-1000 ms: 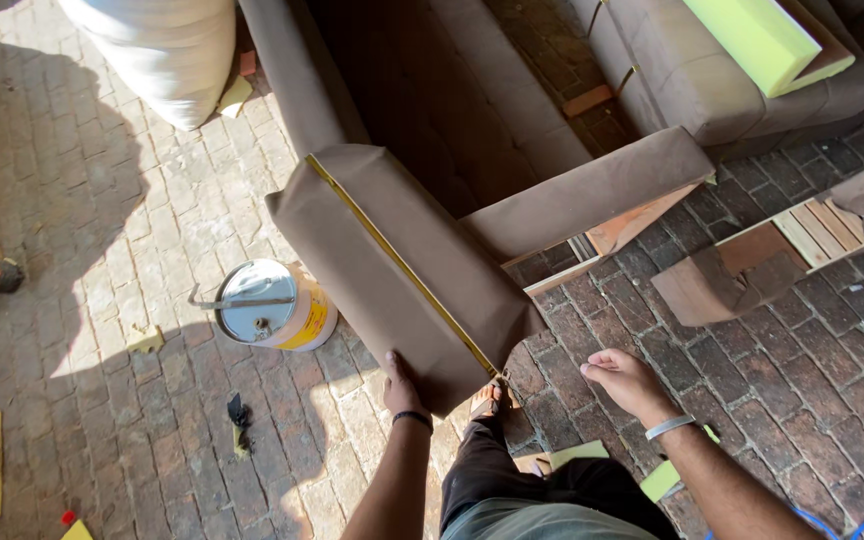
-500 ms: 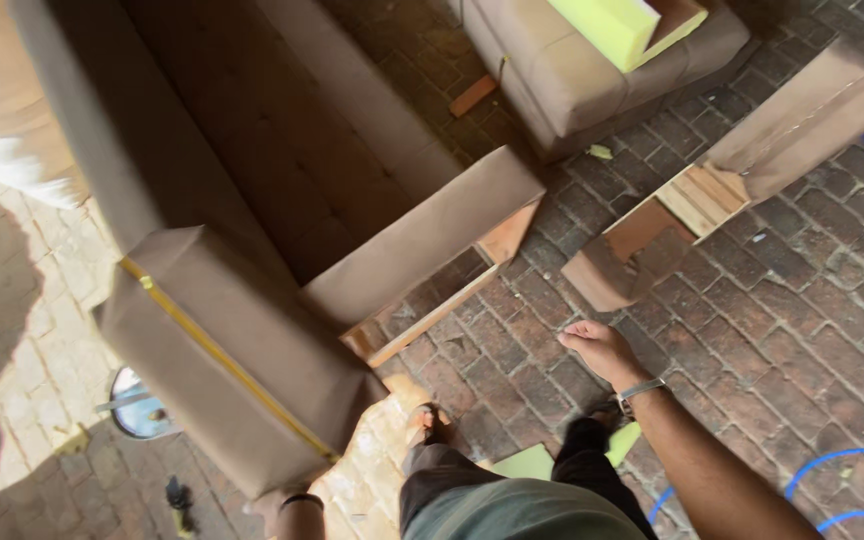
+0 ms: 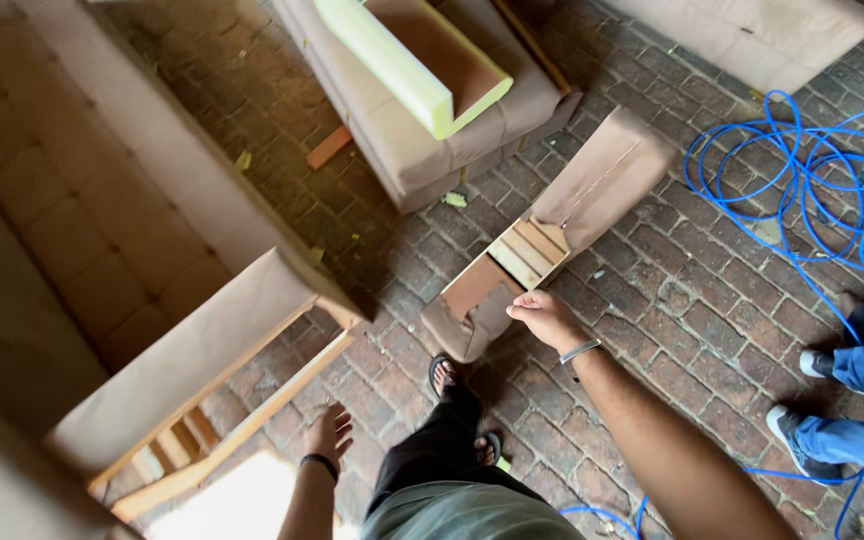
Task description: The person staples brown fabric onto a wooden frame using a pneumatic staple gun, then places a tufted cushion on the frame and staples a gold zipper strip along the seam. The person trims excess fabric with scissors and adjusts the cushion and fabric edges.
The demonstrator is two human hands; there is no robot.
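Seen from the head camera, looking straight down at a brick floor, the person's right hand (image 3: 544, 318) reached forward, fingers curled loosely, touching or just short of the near end of a fabric-covered sofa arm panel (image 3: 552, 235) that lay flat on the bricks with bare wooden slats showing midway along it; whether the fingers had closed on the loose brown fabric could not be told. The left hand (image 3: 330, 434) hung open and empty, fingers spread, near the wooden rail of a brown upholstered sofa frame (image 3: 192, 360) at the left. The step in hand seemed to be taking hold of the panel; lifting it would call for a firm grip on its near end. Beyond lay a seat section (image 3: 422, 150) topped with a yellow-green foam block (image 3: 392, 60). A coiled blue hose (image 3: 802, 190) lay at right, beside another person's shoes and jeans (image 3: 852, 400).
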